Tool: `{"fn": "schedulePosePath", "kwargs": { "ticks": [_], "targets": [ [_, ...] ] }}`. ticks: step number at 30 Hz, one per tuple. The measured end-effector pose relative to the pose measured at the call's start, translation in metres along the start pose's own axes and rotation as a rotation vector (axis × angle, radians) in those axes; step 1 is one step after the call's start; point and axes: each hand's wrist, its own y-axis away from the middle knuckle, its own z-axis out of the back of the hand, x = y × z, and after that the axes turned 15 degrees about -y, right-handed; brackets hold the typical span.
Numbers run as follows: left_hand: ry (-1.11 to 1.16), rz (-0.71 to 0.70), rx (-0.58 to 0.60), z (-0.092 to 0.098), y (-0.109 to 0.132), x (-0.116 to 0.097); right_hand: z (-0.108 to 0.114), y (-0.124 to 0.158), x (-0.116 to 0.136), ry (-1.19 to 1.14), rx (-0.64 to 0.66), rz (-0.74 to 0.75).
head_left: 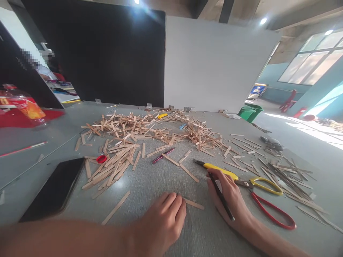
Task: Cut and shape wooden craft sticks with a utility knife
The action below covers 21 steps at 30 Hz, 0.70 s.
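My left hand point(167, 219) is closed low over the table, its curled fingers on one end of a wooden craft stick point(194, 204). The stick's other end sticks out to the right and lies flat. In my right hand point(230, 196) there is a black pen point(220, 195), slanting across the palm with the hand resting on its side. Just beyond that hand lies a yellow utility knife point(221, 170), its near part close to the fingers. Scissors point(249, 184) with one yellow and one red handle lie beside it. My left fingertips are hidden from view.
A heap of craft sticks point(120, 160) spreads over the grey table, with a purple pen point(163, 156) before it. At left are a phone point(55, 189), a red ring-shaped cap point(101, 159) and a drink bottle point(25, 105). Thin strips point(292, 178) lie right. Panels point(214, 64) stand behind.
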Motion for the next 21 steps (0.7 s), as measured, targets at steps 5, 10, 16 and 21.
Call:
{"fn": "schedulePosePath", "kwargs": {
  "ticks": [5,10,16,21],
  "targets": [
    [0.009,0.094,-0.074,-0.004,-0.001,-0.004,-0.001,0.002,-0.001,0.001,0.006,-0.027],
    [0.030,0.070,-0.049,-0.003,-0.002,-0.003,-0.001,0.002,-0.002,-0.041,0.021,-0.047],
    [0.007,0.104,-0.094,-0.010,0.003,-0.006,0.000,-0.001,-0.001,-0.080,0.040,-0.052],
    [0.006,0.097,-0.110,-0.014,0.004,-0.007,0.000,0.000,-0.002,-0.097,0.050,-0.069]
  ]
}}
